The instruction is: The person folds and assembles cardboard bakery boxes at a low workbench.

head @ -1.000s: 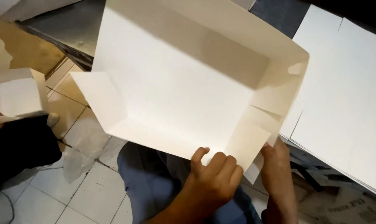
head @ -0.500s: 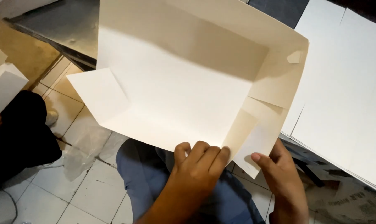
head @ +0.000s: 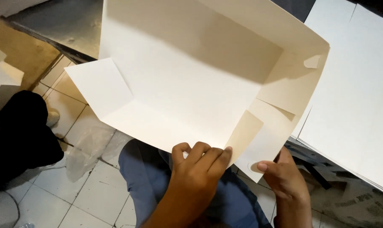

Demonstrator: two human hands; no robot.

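Left hand (head: 198,164) is curled over the near edge of the white cardboard box (head: 187,84), fingers hooked inside, so it's holding the near wall. Right hand (head: 282,175) at about 4 o'clock pinches the loose corner flap (head: 259,145) with the thumb on top.

The box sits half-folded over the lap, filling the middle of the view out to 12 o'clock. It looks light and thin, stiff along the creases but easy to dent, so I'd grip near the folds, not mid-panel.

Compared with a second ago, the left hand has slid left along the edge and the flap has folded further in.

Stack of flat white sheets (head: 360,101) lies at 2 o'clock.
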